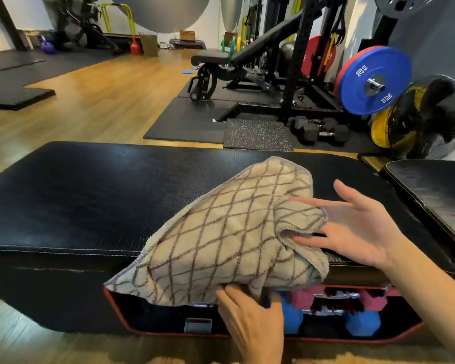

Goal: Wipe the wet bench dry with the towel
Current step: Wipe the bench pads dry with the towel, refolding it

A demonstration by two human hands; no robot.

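A: Towel (229, 232) is lying lower centre on the bench (90, 195). Left hand (250, 321) is pinching its near edge, right hand (357, 227) is spreading wide, fingertips touching the fold.

B: Looks like they're still setting up; flattening, then pressing and sweeping, probably.

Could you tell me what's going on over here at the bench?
A person is handling a beige towel with a brown lattice pattern over a black padded bench. The left hand grips the towel's near edge, which hangs over the bench's front above a drawer of blue and pink dumbbells. The right hand has straight fingers tucked into a fold at the towel's right side. The towel is bunched, not spread flat, partly draped on the top. Wetness on the bench isn't discernible.
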